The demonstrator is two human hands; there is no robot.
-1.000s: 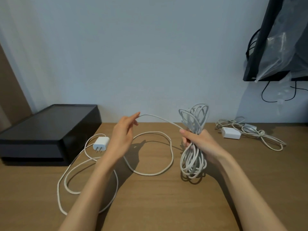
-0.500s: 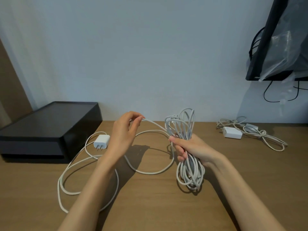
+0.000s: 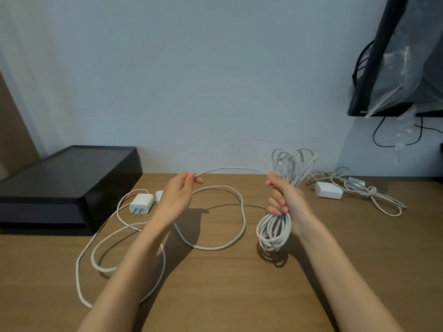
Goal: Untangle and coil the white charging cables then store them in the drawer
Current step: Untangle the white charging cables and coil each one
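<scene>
- The right hand (image 3: pixel 285 200) is clenched round the middle of the coil (image 3: pixel 274 232) and holds it off the table (image 3: pixel 239 295); loops stick up above the fist and hang below it, so the coil's long axis runs near vertical
- The left hand (image 3: pixel 176 197) pinches the same cable between thumb and fingertips, about level with the right fist and well apart from it to the left
- Between the two hands a free span (image 3: pixel 230 168) arcs gently from left to right and joins the coil at the top of the right fist
- From the left hand the loose cable (image 3: pixel 242 212) drops to the table and sprawls in wide loops toward the near left, ending at the white charger plug (image 3: pixel 142 202) just beside the black box (image 3: pixel 67 178)
- All the slack lies on the left hand's side, so I'd judge the next wrap means carrying the pinched span rightward and laying it along the coil's upright axis, with the right fist as the anchor
- A good deal of cable looks left to wind, and the crossing loops on the table could snag as they are drawn up
- A second cable (image 3: pixel 374 195) with its own adapter lies knotted at the far right of the table, nearer the right hand
- I can see no drawer from here, and whether the black box serves as one I cannot tell
</scene>
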